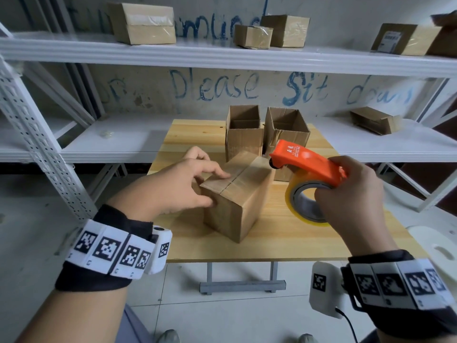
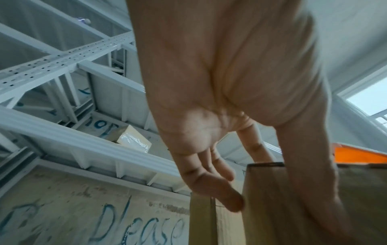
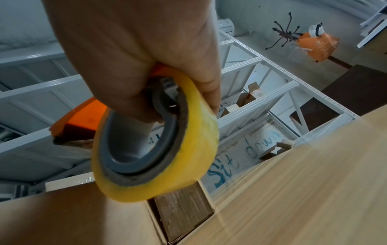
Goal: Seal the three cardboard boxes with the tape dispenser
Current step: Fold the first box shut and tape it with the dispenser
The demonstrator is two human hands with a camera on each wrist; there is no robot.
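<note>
A closed cardboard box [image 1: 237,199] stands in the middle of the wooden table [image 1: 284,241], with clear tape along its top seam. My left hand [image 1: 212,188] steadies its left top corner, fingers flat on the lid and thumb against the side; the left wrist view shows the hand [image 2: 240,165] straight against the box [image 2: 272,212]. My right hand [image 1: 346,194] grips the orange tape dispenser [image 1: 306,162] with its yellow roll [image 1: 294,201], nose at the box's far right top edge. Two open boxes [image 1: 243,132] [image 1: 286,129] stand behind.
White metal shelving [image 1: 222,55] rises behind the table, its upper shelf carrying several taped boxes. A flattened box [image 1: 376,120] lies on the middle shelf at right. A white stool [image 1: 437,246] sits by the table's right corner. The table's front edge is close to me.
</note>
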